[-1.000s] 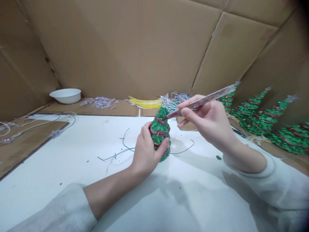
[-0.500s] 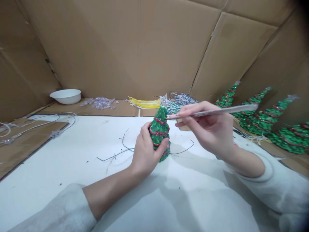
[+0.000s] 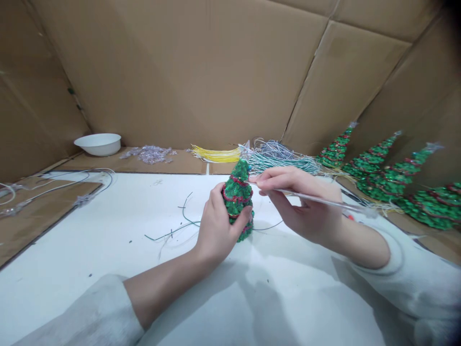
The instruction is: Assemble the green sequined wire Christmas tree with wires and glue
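There, your left hand (image 3: 218, 221) gripped the green, red-trimmed, glittery cone-shaped tree (image 3: 238, 188) upright at centre, your right hand (image 3: 312, 214) pinched a slim, pale stick (image 3: 331, 202) right beside it, and steady bracing with light pressure seemed wisest.

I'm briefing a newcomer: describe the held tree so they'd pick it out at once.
Start at the white tabletop. Near its middle, the left hand grips a green tree with red trim and a clear star on top. Unlike the other trees, at the far right, this one is held.
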A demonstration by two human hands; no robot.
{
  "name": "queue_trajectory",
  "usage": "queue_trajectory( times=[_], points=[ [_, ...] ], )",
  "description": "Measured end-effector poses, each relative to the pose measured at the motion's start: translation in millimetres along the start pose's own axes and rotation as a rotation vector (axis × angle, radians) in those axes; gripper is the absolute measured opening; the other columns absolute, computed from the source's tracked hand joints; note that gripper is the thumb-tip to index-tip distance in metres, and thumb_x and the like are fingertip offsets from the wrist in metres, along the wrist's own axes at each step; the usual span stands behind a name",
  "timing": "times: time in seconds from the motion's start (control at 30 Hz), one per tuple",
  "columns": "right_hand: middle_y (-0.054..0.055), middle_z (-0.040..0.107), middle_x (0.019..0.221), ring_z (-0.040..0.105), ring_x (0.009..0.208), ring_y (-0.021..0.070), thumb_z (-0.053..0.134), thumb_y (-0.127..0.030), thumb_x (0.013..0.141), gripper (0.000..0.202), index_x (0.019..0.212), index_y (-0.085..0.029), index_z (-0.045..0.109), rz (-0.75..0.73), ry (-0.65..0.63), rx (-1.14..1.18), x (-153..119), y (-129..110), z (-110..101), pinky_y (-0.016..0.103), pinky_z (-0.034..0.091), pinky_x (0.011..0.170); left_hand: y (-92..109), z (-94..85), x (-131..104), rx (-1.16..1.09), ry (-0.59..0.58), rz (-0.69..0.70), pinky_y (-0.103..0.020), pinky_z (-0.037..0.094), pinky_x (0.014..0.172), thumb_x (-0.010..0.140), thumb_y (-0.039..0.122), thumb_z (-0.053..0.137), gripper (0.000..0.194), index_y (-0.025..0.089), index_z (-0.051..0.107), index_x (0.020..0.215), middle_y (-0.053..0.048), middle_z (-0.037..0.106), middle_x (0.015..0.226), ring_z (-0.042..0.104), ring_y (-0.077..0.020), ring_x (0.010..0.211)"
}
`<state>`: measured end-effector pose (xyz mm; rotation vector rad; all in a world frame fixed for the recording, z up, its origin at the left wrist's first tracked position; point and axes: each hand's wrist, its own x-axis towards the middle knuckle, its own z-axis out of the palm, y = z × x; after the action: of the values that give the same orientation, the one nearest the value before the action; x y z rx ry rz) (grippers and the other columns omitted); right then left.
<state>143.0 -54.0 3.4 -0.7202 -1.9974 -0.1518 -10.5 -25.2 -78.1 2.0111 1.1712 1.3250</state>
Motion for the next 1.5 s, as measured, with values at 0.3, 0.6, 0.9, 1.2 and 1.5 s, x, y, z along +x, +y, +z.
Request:
queue_trajectory(
  times=[0.3,0.6,0.9,1.2,1.5],
  points=[
    [0.002,0.066,0.084,0.062,0.065,0.0107,0.054,-0.014,0.083,0.01,0.086,-0.02,0.062,0.242,-0.042,0.094,17.0,-10.4,-3.6,0.022,0.057,0.055,2.3,-0.7,0.0,0.006,0.006,-0.02,-0.044,0.044,0.086,0.082,0.039,0.055,0.051,0.018,0.032,0.121,-0.012,0.053,0.115,0.053,-0.0272,0.104],
    [0.0,0.065,0.07,0.063,0.052,0.0095,0.059,-0.017,0.082,0.006,0.079,-0.022,0.062,0.374,-0.036,0.208,31.8,-4.4,-8.1,0.016,0.053,0.04,2.6,-1.2,-0.6,0.002,-0.017,-0.042,-0.044,0.044,0.087,0.082,0.041,0.055,0.054,0.017,0.031,0.123,-0.014,0.053,0.116,0.053,-0.0281,0.107],
    [0.002,0.066,0.074,0.066,0.057,0.0117,0.062,-0.026,0.081,0.008,0.08,-0.018,0.062,0.502,-0.06,0.355,34.8,3.5,-10.1,0.019,0.056,0.044,2.2,-1.1,-0.6,0.019,-0.011,-0.039,-0.044,0.044,0.086,0.082,0.041,0.055,0.054,0.016,0.03,0.123,-0.014,0.053,0.116,0.053,-0.0286,0.107],
    [0.003,0.069,0.072,0.07,0.073,0.017,0.062,-0.027,0.082,0.01,0.086,-0.018,0.06,0.615,-0.003,0.55,19.5,18.8,-7.8,0.023,0.06,0.053,1.1,0.1,-1.3,0.014,0.001,-0.024,-0.046,0.044,0.085,0.082,0.042,0.055,0.054,0.018,0.029,0.122,-0.014,0.053,0.116,0.054,-0.029,0.105],
    [0.003,0.065,0.084,0.069,0.075,0.0144,0.061,-0.021,0.082,0.002,0.083,-0.02,0.063,0.426,0.143,0.386,11.1,-1.2,-3.1,0.024,0.062,0.062,0.3,0.8,-1.7,0.026,0.008,-0.02,-0.045,0.044,0.086,0.082,0.041,0.055,0.054,0.017,0.03,0.123,-0.014,0.052,0.116,0.053,-0.0278,0.104]
  ],
)
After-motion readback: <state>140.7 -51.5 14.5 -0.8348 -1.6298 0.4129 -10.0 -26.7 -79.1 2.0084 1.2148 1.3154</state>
